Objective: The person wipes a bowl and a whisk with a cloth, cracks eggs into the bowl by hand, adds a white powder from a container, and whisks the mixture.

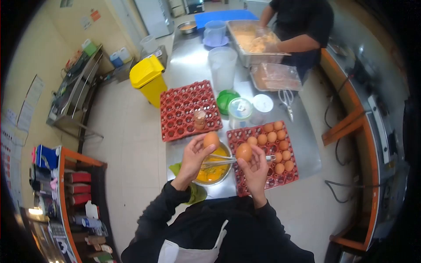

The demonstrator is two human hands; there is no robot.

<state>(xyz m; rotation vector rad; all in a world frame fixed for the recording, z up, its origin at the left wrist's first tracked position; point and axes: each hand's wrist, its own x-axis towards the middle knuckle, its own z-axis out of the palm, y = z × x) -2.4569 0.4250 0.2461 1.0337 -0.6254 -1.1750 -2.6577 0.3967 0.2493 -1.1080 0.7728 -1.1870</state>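
My left hand (193,160) grips a brown egg (211,140) between thumb and fingers. In my right hand (256,173) is another brown egg (244,151), held up at about the same height. Below and between them stands a metal bowl (229,175) with yellow egg yolks (210,173) in it. A wire whisk (219,162) lies across the bowl, its handle reaching over the red egg tray (243,186) on the right. Several brown eggs (280,135) sit in that tray. A green cloth (197,193) is tucked beside the bowl.
A second red tray stack (180,109) carries nested eggshells (200,119). Behind stand a clear tub (240,109), a tall plastic container (222,70) and scissors (287,103). Across the table, a co-worker (302,30) has their hands in a metal pan (245,39). A yellow bin (148,76) stands left.
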